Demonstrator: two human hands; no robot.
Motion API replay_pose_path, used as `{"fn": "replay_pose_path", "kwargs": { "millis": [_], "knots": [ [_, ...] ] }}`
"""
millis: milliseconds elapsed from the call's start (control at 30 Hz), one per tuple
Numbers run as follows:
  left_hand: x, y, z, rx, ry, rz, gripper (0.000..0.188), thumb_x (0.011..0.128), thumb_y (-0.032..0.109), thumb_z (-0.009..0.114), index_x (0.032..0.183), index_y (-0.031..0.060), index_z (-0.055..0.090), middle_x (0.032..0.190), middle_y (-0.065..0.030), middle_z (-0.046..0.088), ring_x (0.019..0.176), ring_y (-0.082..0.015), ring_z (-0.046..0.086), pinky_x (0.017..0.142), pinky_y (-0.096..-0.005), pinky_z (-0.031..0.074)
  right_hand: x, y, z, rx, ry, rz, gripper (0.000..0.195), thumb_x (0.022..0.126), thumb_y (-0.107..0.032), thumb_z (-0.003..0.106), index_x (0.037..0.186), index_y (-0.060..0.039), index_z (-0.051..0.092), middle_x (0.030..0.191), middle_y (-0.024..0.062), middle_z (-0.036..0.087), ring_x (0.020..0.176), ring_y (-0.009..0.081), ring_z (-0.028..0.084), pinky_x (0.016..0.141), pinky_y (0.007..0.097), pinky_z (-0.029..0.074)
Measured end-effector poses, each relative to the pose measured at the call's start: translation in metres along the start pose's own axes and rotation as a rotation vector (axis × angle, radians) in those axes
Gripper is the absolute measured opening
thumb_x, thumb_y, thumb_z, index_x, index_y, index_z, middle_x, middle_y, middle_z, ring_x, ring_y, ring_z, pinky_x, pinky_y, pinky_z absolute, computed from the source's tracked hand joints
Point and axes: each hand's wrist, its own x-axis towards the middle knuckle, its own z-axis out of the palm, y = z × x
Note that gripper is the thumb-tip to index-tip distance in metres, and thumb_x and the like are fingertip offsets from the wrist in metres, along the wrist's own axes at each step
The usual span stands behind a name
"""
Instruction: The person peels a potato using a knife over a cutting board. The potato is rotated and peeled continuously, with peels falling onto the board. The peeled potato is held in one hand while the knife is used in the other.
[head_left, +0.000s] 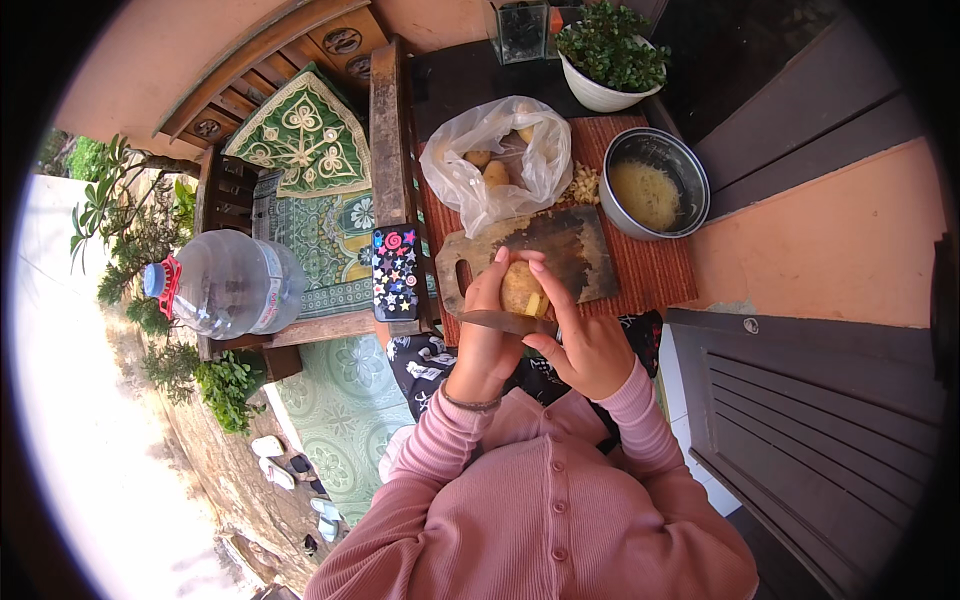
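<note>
My left hand (486, 352) holds an unwashed-looking brown potato (519, 285) over a worn wooden cutting board (574, 247). A strip near the potato's lower right end is peeled, showing yellow flesh. In my right hand (589, 349) is a knife, its blade (506, 322) lying across the near end of the potato and in front of the left palm. The knife's handle is hidden by that hand. My right index finger reaches along the potato's right side, and the thumb is bent near the blade.
Beyond the board sits a clear plastic bag (450, 176) of potatoes. Small beige pieces (583, 186) lie beside a metal pot (694, 202) holding pale shreds in liquid. A phone (395, 274) rests on the bench arm, left of the board. A large water bottle (225, 281) stands farther left.
</note>
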Motion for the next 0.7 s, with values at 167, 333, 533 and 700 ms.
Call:
{"fn": "replay_pose_path", "kwargs": {
  "millis": [167, 333, 533, 700],
  "knots": [
    [-0.0009, -0.0006, 0.0005, -0.037, -0.012, -0.011, 0.033, 0.096, 0.033, 0.041, 0.103, 0.0051, 0.057, 0.088, -0.0049, 0.059, 0.081, -0.0158, 0.058, 0.072, -0.0293, 0.048, 0.0013, 0.0018, 0.0022, -0.013, 0.041, -0.020, 0.069, 0.090, -0.041, 0.050, 0.140, -0.0008, 0.025, 0.121, 0.0187, 0.055, 0.093, 0.0333, 0.062, 0.078, 0.0374, 0.050],
    [-0.0009, -0.0015, 0.0019, -0.042, 0.014, -0.009, 0.033, 0.096, 0.032, 0.041, 0.103, 0.0047, 0.057, 0.088, -0.0044, 0.059, 0.081, -0.0159, 0.059, 0.072, -0.0298, 0.048, 0.0027, -0.0010, 0.0006, 0.035, 0.002, 0.042, 0.068, 0.089, -0.040, 0.051, 0.139, -0.0006, 0.026, 0.119, 0.0199, 0.055, 0.096, 0.0343, 0.061, 0.080, 0.0383, 0.049],
    [-0.0005, -0.0020, -0.0004, -0.075, -0.014, -0.044, 0.034, 0.095, 0.032, 0.042, 0.103, 0.0038, 0.058, 0.088, -0.0044, 0.060, 0.081, -0.0155, 0.059, 0.072, -0.0292, 0.048, 0.0010, -0.0015, -0.0028, 0.103, -0.031, 0.072, 0.067, 0.090, -0.038, 0.050, 0.139, 0.0011, 0.025, 0.121, 0.0220, 0.053, 0.098, 0.0350, 0.060, 0.081, 0.0383, 0.048],
    [0.0034, -0.0029, -0.0029, -0.056, 0.007, -0.039, 0.035, 0.096, 0.034, 0.040, 0.104, 0.0053, 0.058, 0.089, -0.0037, 0.060, 0.081, -0.0149, 0.059, 0.072, -0.0297, 0.047, 0.0006, -0.0025, -0.0045, 0.105, -0.025, 0.035, 0.067, 0.091, -0.037, 0.049, 0.139, 0.0019, 0.024, 0.125, 0.0225, 0.050, 0.098, 0.0355, 0.059, 0.081, 0.0381, 0.048]
  ]
}}
